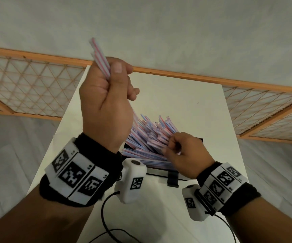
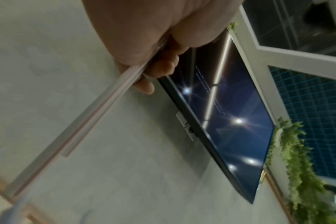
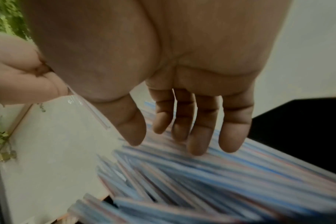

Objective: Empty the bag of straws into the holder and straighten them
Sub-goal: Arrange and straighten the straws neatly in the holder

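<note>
The left hand (image 1: 106,95), raised at upper centre of the frame, is gripping a few straws (image 1: 100,57) in its fist. The right hand (image 1: 182,153), fingers relaxed, is hovering over the jumbled pile of straws (image 1: 147,137) filling the black holder (image 1: 200,139) on the white surface (image 1: 203,109). The straightening step seems underway; next, likely setting those few back in line. No bag is showing.

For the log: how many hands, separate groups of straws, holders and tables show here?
Hands: 2, left hand and right hand
Straw groups: 2, bundle in the left hand's grip and heap in the holder; single straws are too many and too blurred to count
Holder: 1
Table: 1
Total: 6
</note>
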`<state>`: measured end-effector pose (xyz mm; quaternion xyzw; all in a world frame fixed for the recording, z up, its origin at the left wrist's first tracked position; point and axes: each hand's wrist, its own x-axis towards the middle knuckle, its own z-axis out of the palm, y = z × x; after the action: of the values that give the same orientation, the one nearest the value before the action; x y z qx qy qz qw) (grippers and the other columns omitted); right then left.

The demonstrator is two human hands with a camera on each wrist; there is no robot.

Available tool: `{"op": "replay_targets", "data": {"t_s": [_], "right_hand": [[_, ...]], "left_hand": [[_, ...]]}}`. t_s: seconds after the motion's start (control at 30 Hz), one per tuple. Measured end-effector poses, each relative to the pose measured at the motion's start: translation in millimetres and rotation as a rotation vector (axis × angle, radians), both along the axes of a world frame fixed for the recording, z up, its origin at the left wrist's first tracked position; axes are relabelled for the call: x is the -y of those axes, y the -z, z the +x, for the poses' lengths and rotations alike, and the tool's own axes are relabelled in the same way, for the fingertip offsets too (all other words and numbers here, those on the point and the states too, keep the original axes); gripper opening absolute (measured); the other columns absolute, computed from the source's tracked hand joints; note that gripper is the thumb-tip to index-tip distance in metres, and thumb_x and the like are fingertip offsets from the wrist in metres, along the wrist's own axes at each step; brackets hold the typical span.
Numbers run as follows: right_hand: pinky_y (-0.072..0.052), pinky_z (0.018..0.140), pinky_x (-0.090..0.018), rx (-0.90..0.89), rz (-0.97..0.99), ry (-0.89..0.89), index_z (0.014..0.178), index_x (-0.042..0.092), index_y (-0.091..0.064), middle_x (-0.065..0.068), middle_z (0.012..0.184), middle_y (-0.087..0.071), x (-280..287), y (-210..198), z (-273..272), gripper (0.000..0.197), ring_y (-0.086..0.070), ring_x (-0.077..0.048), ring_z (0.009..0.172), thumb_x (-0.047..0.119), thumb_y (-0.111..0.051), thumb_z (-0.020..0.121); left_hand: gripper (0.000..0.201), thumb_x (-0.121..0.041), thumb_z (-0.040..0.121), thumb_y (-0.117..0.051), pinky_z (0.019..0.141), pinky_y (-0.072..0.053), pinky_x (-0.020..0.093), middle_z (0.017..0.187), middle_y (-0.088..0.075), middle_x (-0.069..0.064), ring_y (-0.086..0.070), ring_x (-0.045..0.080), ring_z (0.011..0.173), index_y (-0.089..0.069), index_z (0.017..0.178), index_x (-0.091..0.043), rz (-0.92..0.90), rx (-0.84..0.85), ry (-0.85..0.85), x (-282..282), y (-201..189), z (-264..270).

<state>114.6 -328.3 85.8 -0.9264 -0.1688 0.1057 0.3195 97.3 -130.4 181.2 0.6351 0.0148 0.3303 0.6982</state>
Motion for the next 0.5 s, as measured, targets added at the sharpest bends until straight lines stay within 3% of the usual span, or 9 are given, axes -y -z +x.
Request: {"op": "replay_targets", "data": {"t_s": [0.13,0.23,0.3,0.4,0.47,0.5], "right_hand": [[-0.035,0.054,-0.015,0.069,0.112,0.055,0.069,0.024,-0.051,0.01,0.06,-0.051,13.7,-28.2,-0.6,0.029,-0.049,-0.007,0.055,0.011,-0.077,0.071],[-0.041,0.065,-0.014,0.106,0.336,-0.047,0.094,0.022,-0.057,0.009,0.082,-0.059,7.2,-58.1,-5.7,0.031,-0.058,-0.009,0.074,0.016,-0.073,0.068],[-0.044,0.071,-0.015,0.134,0.312,-0.141,0.108,0.021,-0.055,0.007,0.093,-0.063,-6.2,-63.9,-8.0,0.04,-0.061,-0.011,0.085,0.027,-0.073,0.073],[-0.037,0.056,-0.023,0.178,0.263,-0.202,0.091,0.026,-0.051,0.01,0.07,-0.056,-24.4,-48.1,-9.3,0.011,-0.052,-0.008,0.06,0.033,-0.058,0.09],[-0.027,0.051,-0.022,0.189,0.188,-0.165,0.077,0.031,-0.043,0.01,0.056,-0.042,-21.7,-31.2,-9.3,0.021,-0.04,-0.012,0.051,0.038,-0.048,0.096],[-0.025,0.05,-0.021,0.187,0.152,-0.153,0.073,0.031,-0.039,0.009,0.052,-0.038,-17.1,-23.8,-10.0,0.028,-0.038,-0.013,0.05,0.045,-0.044,0.097]], "left_hand": [[0.03,-0.027,0.101,-0.042,0.064,-0.051,0.037,0.056,-0.043,-0.005,-0.041,0.016,0.052,-0.057,0.08,-0.014,-0.297,-0.032,0.164,9.9,-10.2,-0.1],[0.032,-0.029,0.101,-0.041,0.065,-0.051,0.037,0.056,-0.041,-0.002,-0.041,0.016,0.052,-0.056,0.078,-0.012,-0.433,-0.066,0.26,21.5,-6.9,-1.9],[0.032,-0.028,0.103,-0.04,0.068,-0.054,0.035,0.058,-0.044,0.0,-0.045,0.016,0.054,-0.054,0.081,-0.01,-0.495,-0.105,0.325,32.3,-1.1,-4.5],[0.02,-0.023,0.095,-0.051,0.077,-0.058,0.037,0.063,-0.056,0.004,-0.058,0.018,0.061,-0.058,0.083,-0.008,-0.486,-0.196,0.332,42.6,4.2,-8.7],[0.009,-0.018,0.085,-0.057,0.08,-0.055,0.042,0.069,-0.065,0.007,-0.065,0.023,0.069,-0.061,0.089,-0.01,-0.433,-0.185,0.23,32.8,5.5,-6.5],[0.014,-0.018,0.081,-0.06,0.082,-0.053,0.043,0.074,-0.068,0.009,-0.066,0.026,0.074,-0.06,0.094,-0.012,-0.423,-0.163,0.169,21.9,6.6,-4.3]]}}
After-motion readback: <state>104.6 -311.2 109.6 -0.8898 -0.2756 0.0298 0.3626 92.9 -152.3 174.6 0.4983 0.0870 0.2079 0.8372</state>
